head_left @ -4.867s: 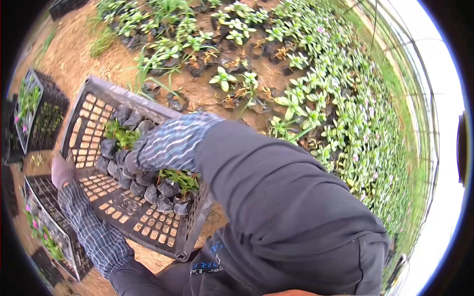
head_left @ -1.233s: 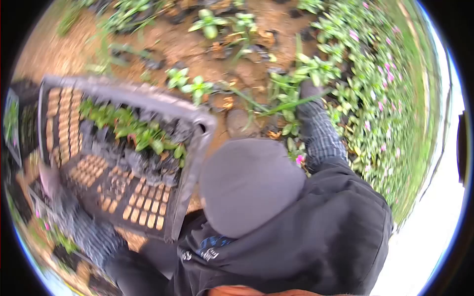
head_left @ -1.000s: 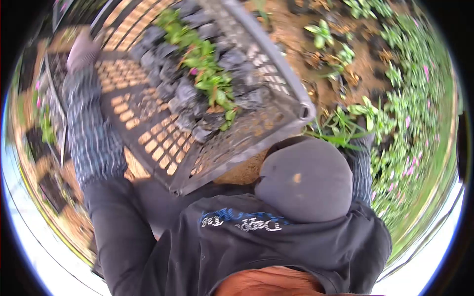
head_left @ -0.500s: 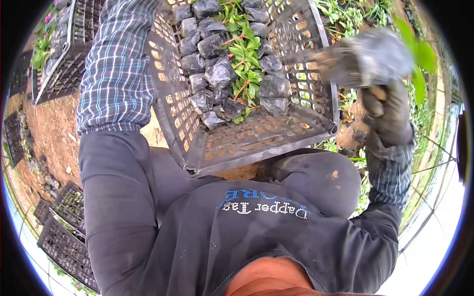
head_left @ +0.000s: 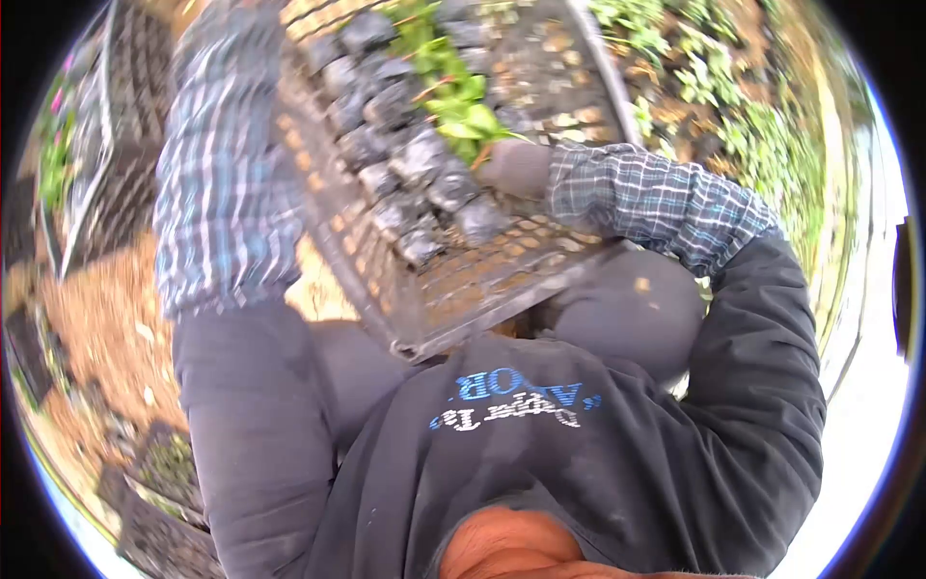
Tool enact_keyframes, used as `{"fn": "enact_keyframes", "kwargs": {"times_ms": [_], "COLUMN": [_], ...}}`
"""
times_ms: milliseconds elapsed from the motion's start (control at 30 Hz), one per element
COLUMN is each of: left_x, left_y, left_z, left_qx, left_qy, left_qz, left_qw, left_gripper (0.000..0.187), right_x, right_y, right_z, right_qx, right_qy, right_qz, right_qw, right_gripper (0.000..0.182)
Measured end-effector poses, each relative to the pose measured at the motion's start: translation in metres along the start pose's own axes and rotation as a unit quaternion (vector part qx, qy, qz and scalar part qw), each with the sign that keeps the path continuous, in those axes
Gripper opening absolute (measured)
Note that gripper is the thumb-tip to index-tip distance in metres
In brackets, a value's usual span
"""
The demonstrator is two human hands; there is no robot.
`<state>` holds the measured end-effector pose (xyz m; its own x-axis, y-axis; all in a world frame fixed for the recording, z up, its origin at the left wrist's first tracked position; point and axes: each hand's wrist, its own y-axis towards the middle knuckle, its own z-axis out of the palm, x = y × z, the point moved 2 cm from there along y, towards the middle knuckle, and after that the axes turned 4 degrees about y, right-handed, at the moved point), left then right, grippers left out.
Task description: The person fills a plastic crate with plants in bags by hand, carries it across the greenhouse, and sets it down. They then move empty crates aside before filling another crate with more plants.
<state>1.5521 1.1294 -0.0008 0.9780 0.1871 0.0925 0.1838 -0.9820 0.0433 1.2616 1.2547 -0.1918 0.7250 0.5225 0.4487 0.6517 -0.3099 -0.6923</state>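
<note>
A black plastic crate (head_left: 463, 333) rests tilted by my folded legs, holding rows of dark plastic-wrapped bundles (head_left: 420, 159) with a line of green leafy plants (head_left: 463, 111) between them. My right hand (head_left: 518, 169), in a dirty brownish glove, is inside the crate at the lower end of the leaves, beside the wrapped bundles. Its fingers are blurred and partly hidden, so what they hold cannot be made out. My left arm, in a plaid sleeve (head_left: 227, 174), reaches up along the crate's left side; its hand is out of view.
Another black crate with flowering plants (head_left: 53, 145) stands at the upper left. More dark crates (head_left: 164, 540) lie at the lower left. Bare brown soil (head_left: 106, 309) lies left of my arm. Leafy plants (head_left: 762, 145) grow to the right.
My right hand has moved left from outside the crate into it; the wrapped plant it carried is no longer distinguishable. The crate appears tilted and shifted slightly left in the view.
</note>
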Motion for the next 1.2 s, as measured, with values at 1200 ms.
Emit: {"fn": "enact_keyframes", "kwargs": {"times_ms": [1200], "left_x": [0.049], "left_y": [0.082], "left_z": [0.084], "left_qx": [-0.023], "left_qy": [0.013], "left_qz": [0.143], "left_qw": [0.989], "left_gripper": [0.047], "right_x": [-0.377], "right_y": [-0.342], "right_z": [0.279], "right_qx": [-0.414], "right_qy": [0.231], "right_qz": [0.662], "right_qw": [0.58], "right_gripper": [0.038]}}
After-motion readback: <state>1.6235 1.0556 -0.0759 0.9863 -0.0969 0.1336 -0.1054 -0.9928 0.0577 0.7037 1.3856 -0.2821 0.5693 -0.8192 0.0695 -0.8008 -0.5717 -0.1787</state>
